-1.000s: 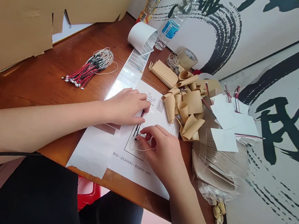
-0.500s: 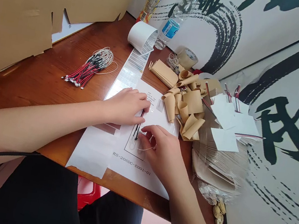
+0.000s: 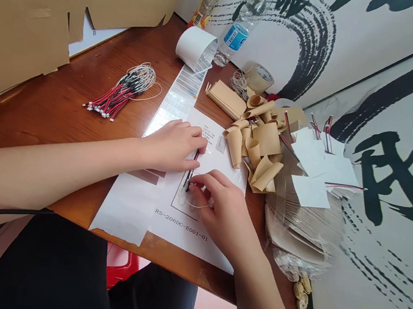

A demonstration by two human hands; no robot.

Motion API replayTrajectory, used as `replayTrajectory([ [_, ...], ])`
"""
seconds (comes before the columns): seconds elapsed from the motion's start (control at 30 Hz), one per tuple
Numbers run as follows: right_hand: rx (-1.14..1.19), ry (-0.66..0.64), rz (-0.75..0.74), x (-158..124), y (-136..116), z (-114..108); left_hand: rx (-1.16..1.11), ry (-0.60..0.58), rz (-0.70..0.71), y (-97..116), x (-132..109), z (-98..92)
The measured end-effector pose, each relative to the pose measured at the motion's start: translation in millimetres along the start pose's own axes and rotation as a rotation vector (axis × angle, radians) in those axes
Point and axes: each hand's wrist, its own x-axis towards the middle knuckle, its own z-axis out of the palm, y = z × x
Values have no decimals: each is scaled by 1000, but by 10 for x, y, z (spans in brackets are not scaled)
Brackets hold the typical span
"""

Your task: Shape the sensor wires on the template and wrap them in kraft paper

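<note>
A wire lead with red and black strands and black sleeved parts lies on the printed white sheet. My left hand rests on the sheet with curled fingers, its fingertips and thumb holding the upper end of the lead down. At the lower end, my right hand has thumb and forefinger closed on the lead by its black tip. A thin pale wire curves below those fingers. The left fingers hide the lead's top end.
A bundle of similar leads lies to the left. Behind are a curled label strip, a water bottle and a tape roll. Rolled brown papers and a bagged stack of cards sit to the right.
My right hand has shifted slightly left and up, its fingertips now at the lead's black tip. The left hand stays in place.
</note>
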Motion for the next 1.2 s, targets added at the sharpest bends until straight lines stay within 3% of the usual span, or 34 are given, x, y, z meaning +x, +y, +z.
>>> replayTrajectory([
  [0.33,12,13,-43,0,-6,-16,3,0,0,14,-3,-5],
  [1.2,17,-96,-20,-24,-38,-60,-33,15,-8,2,-8,41],
])
